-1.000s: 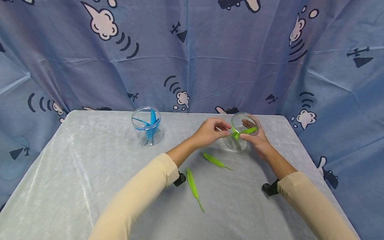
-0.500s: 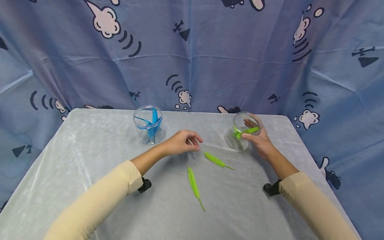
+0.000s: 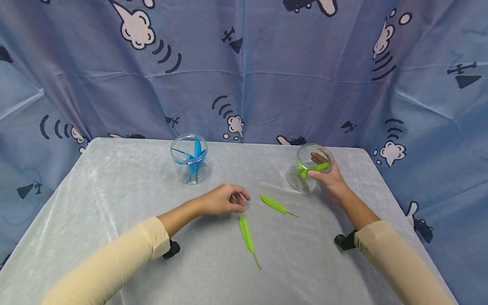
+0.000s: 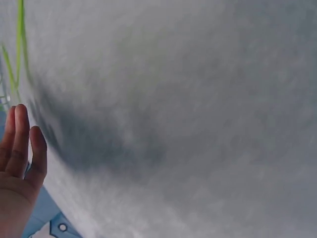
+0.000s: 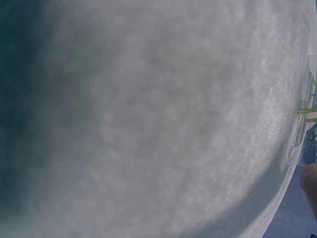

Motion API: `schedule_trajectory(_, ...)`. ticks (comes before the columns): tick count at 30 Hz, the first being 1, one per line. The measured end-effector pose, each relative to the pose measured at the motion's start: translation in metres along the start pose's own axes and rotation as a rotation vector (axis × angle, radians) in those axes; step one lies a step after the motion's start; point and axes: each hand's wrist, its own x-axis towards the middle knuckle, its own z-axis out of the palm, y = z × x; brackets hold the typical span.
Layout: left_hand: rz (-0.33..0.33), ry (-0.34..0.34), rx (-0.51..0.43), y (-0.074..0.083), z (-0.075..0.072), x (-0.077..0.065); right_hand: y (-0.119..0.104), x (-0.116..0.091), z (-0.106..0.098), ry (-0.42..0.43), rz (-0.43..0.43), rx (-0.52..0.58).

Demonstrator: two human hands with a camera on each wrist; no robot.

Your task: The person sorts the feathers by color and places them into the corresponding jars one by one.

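In the head view my right hand (image 3: 331,181) holds a clear jar (image 3: 299,184) by its side, thumb in front and fingers behind. Inside that jar are green feathers (image 3: 319,166), their number hard to tell. My left hand (image 3: 223,199) hovers empty with loosely bent fingers, just above the tip of a loose green feather (image 3: 247,235) on the table. A second loose green feather (image 3: 273,203) lies to its right. The left wrist view catches the left hand (image 4: 20,163) near thin green strips (image 4: 20,44). Only an edge of the right hand (image 5: 310,182) shows in the right wrist view.
Another clear jar (image 3: 181,171) stands at the back left with blue feathers (image 3: 195,159) in it. A pale grey cloth covers the table (image 3: 114,186). Behind the table's far edge hangs a blue printed curtain (image 3: 289,93).
My left hand has moved away from the right jar, leftward and toward the near side, to the tip of the nearer green feather. The right hand keeps its hold on the jar.
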Motion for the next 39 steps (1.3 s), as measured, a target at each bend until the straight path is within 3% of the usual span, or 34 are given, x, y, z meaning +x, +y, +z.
schedule_trajectory(10,0.007,-0.008,0.009,-0.007,0.016,-0.006,-0.006,0.001,0.004,0.013,0.067,-0.023)
schedule_trajectory(21,0.077,0.017,0.072,-0.012,0.025,-0.008,-0.004,0.001,0.003,0.015,0.069,-0.035)
schedule_trajectory(31,0.125,0.026,0.061,-0.014,0.022,-0.009,-0.006,-0.001,0.003,0.017,0.072,-0.032)
schedule_trajectory(39,0.136,0.081,0.047,-0.001,0.009,-0.004,-0.007,0.0,0.003,0.012,0.081,-0.04)
